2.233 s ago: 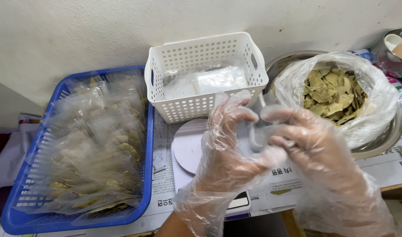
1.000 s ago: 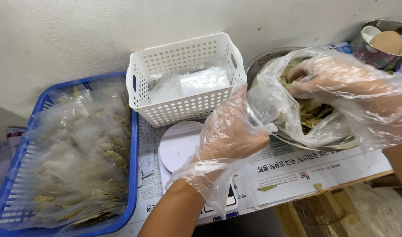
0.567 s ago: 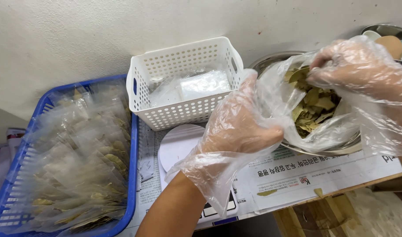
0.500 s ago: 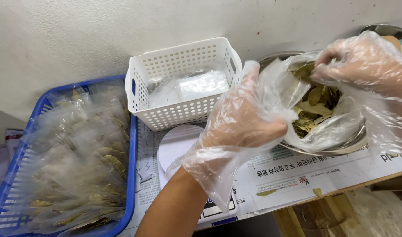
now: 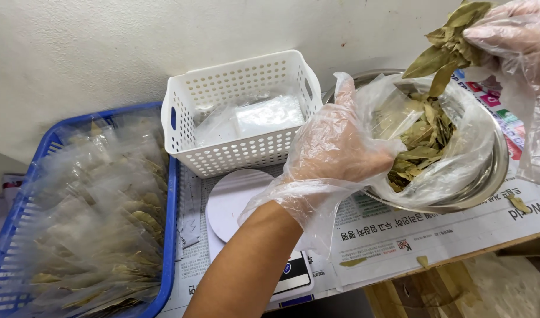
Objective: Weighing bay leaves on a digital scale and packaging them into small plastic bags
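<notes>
Both hands wear loose clear plastic gloves. My left hand (image 5: 334, 147) holds a small clear bag open at the near rim of a metal bowl (image 5: 488, 188). The bowl is lined with a big clear plastic bag (image 5: 458, 165) full of dried green-brown leaves (image 5: 423, 141). My right hand (image 5: 511, 35) is raised at the top right, pinching a bunch of dried leaves (image 5: 452, 29) that hangs above the bowl.
A white perforated basket (image 5: 246, 112) holding empty clear bags stands behind a small white scale (image 5: 240, 200). A blue basket (image 5: 164, 235) at the left is piled with filled leaf packets. Newspaper (image 5: 446, 229) covers the wooden tabletop; loose leaves lie on it.
My right hand went into the bowl's bag, took a bunch of leaves and lifted it up. My left hand moved to the bowl's rim. The view shifted right.
</notes>
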